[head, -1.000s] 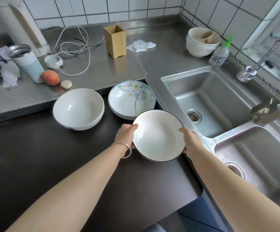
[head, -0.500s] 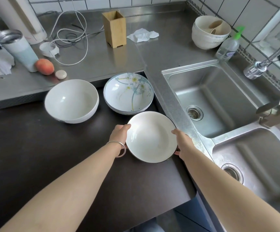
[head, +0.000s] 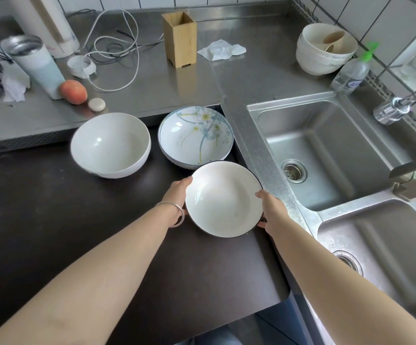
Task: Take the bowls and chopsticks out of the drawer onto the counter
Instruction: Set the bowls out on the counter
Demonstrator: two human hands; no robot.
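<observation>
Gripping a black-rimmed white ceramic bowl (head: 223, 199) by opposite edges: left hand (head: 177, 195), right hand (head: 271, 210); apparently touching dark surface (head: 52, 207).

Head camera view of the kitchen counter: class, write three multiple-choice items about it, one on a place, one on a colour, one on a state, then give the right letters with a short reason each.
1. Where does the peach lie?
A. in the sink
B. on the steel counter beside the tumbler
C. inside the flowered bowl

2. What colour is the rim of the bowl held in the hands?
A. dark
B. red
C. gold

3. How is that bowl held?
A. by one hand only
B. by nobody
C. by both hands, one at each side

Key: 1 B, the peach sits on the steel counter touching or almost touching the tumbler. 2 A, a thin dark line runs round the black-rimmed bowl. 3 C, the left hand and the right hand grip opposite edges.
</observation>
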